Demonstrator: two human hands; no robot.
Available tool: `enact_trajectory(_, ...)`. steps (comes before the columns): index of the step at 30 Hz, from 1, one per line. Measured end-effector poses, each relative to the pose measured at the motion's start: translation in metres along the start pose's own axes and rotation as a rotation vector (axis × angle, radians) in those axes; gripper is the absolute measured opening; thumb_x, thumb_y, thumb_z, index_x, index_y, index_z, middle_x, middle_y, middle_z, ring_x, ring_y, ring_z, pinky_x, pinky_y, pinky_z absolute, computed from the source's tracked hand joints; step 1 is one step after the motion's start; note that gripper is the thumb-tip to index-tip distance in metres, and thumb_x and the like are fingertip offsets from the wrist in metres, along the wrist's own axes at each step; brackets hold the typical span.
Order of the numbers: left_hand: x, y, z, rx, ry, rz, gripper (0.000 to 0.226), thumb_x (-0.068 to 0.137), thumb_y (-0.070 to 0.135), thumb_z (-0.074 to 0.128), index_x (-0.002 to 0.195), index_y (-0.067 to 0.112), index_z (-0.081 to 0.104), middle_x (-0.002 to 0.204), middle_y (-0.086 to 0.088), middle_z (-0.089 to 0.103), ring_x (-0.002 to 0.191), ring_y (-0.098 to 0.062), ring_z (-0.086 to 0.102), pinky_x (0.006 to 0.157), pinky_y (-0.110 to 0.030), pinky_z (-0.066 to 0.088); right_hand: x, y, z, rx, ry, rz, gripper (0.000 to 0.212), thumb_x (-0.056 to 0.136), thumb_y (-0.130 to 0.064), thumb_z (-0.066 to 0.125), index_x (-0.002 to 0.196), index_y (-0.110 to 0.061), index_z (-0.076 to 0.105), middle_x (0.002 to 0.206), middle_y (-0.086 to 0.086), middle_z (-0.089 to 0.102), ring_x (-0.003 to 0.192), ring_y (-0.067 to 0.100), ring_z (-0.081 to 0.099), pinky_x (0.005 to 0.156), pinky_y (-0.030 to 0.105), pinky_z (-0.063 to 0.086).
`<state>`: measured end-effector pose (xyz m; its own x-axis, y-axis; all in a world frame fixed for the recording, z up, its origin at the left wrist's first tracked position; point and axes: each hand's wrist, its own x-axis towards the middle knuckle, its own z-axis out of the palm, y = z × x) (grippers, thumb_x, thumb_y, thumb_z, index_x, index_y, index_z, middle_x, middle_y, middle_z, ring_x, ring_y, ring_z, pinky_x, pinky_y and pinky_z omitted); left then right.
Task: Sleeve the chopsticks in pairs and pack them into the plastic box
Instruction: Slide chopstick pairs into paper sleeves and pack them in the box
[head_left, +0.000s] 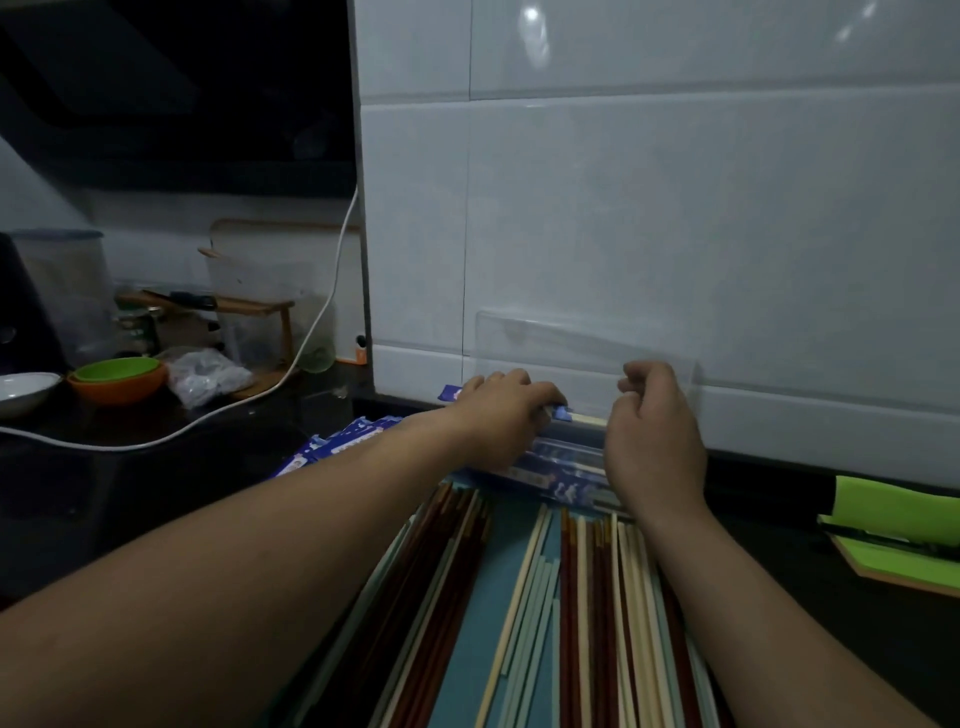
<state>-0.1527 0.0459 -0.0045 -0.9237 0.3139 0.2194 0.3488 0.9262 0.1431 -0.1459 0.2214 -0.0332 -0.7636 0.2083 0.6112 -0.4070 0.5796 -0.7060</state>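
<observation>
A clear plastic box (569, 451) lies at the foot of the tiled wall, its lid (587, 338) standing open against the tiles. Blue sleeved pairs (550, 480) rest in it. My left hand (506, 410) is over the box, shut on a blue-sleeved chopstick pair (563, 413) whose cream tips stick out to the right. My right hand (652, 436) is curled into a fist at the box's right end, where those tips meet it; whether it grips them is hidden. Loose cream, brown and pale chopsticks (545, 597) lie on a teal mat (519, 525) under my forearms.
Empty blue sleeves (343, 441) are stacked left of the box. Further left are stacked green and orange bowls (117, 379), a white bowl (26, 389), a plastic bag (208, 376) and a white cable (208, 421). A green notebook (893, 530) lies at the right.
</observation>
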Motion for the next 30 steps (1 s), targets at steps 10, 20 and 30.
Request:
enact_trajectory(10,-0.009,0.000,0.007,-0.110,0.033,-0.086,0.036,0.110,0.030,0.041,0.139,0.023,0.061,0.134,-0.005,0.062,0.117,-0.023,0.058,0.104,-0.047,0.049,-0.001,0.008,0.003,-0.303,-0.143,-0.083,0.030,0.107,-0.024,0.038,0.116,-0.028,0.066,0.102,-0.004,0.071,0.088,0.019,0.062,0.076,0.037,0.051)
enact_trajectory(20,-0.072,-0.011,-0.004,-0.246,0.301,-0.108,0.028,0.108,0.030,0.050,0.130,0.021,0.065,0.124,0.000,0.062,0.115,-0.019,0.056,0.102,-0.047,0.048,-0.016,-0.009,0.006,-0.030,-0.258,-0.275,0.019,0.102,-0.019,0.051,0.105,-0.027,0.068,0.092,-0.012,0.070,0.085,0.008,0.062,0.070,0.029,0.046)
enact_trajectory(30,-0.142,-0.016,-0.003,-0.257,0.228,-0.213,0.023,0.103,0.031,0.056,0.122,0.024,0.068,0.119,0.000,0.061,0.110,-0.018,0.059,0.098,-0.041,0.051,-0.019,-0.041,-0.007,-0.304,-0.432,-0.361,0.011,0.099,-0.027,0.057,0.099,-0.027,0.068,0.097,-0.008,0.065,0.092,0.014,0.059,0.072,0.032,0.045)
